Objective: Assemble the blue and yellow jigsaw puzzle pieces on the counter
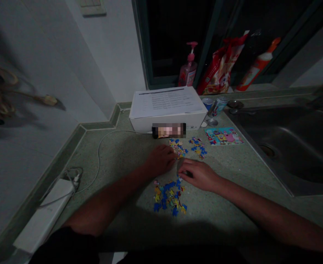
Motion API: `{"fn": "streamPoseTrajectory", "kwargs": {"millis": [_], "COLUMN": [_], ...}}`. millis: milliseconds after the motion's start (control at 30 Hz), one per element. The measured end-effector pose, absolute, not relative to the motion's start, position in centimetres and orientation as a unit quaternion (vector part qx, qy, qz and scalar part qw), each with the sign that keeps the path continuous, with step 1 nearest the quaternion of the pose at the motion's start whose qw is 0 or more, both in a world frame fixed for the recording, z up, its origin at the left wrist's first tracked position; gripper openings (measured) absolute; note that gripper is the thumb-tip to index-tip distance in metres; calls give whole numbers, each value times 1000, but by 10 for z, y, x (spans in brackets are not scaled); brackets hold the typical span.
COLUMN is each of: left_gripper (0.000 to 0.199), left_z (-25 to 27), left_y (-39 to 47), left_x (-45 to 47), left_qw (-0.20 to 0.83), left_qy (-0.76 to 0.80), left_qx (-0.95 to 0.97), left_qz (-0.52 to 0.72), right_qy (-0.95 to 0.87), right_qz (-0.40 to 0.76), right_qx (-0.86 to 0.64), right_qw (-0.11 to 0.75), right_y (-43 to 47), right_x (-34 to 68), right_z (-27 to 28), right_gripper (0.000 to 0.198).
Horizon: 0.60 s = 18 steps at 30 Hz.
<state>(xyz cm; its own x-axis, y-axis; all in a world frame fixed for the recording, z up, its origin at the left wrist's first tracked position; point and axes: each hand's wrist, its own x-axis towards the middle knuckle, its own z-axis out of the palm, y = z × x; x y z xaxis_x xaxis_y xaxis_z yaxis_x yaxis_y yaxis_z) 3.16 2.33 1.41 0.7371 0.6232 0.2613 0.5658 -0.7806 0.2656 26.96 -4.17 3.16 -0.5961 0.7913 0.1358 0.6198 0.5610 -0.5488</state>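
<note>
My left hand (161, 159) lies low over the counter with its fingers stretched to the right, their tips at the edge of an upper cluster of jigsaw pieces (179, 149). Just right of it, my right hand (197, 174) is curled, thumb and fingertips together; anything in that pinch is too small to make out. Below both hands spreads a larger group of blue and yellow jigsaw pieces (167, 196). Another small group of jigsaw pieces (198, 147) sits farther right. A colourful cartoon picture card (224, 136) lies beyond it.
A phone (169, 131) leans against a white box (167, 106) at the back, its cable running left to a power strip (47, 212). Cans (218, 106) stand beside the box. A metal sink (293, 146) is at right. Bottles and a red bag (222, 66) line the window.
</note>
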Motion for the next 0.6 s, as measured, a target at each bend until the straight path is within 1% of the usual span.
{"fn": "streamPoseTrajectory", "kwargs": {"millis": [233, 367, 467, 600], "left_gripper": [28, 28, 25, 15], "left_z": [17, 15, 13, 14], "left_y": [24, 24, 24, 23], "left_x": [31, 30, 30, 30], "left_qw": [85, 75, 73, 80], "left_qy": [320, 315, 320, 330], "left_qx": [930, 932, 928, 923], "left_qz": [162, 161, 175, 179], "right_qy": [-857, -858, -856, -855], "right_qz": [241, 234, 228, 215], "right_qx": [-412, -410, -417, -427], "right_qw": [197, 203, 203, 201], "right_y": [-41, -40, -40, -38], "right_x": [270, 270, 271, 273], "right_z": [32, 31, 30, 29], "right_gripper": [12, 13, 13, 14]}}
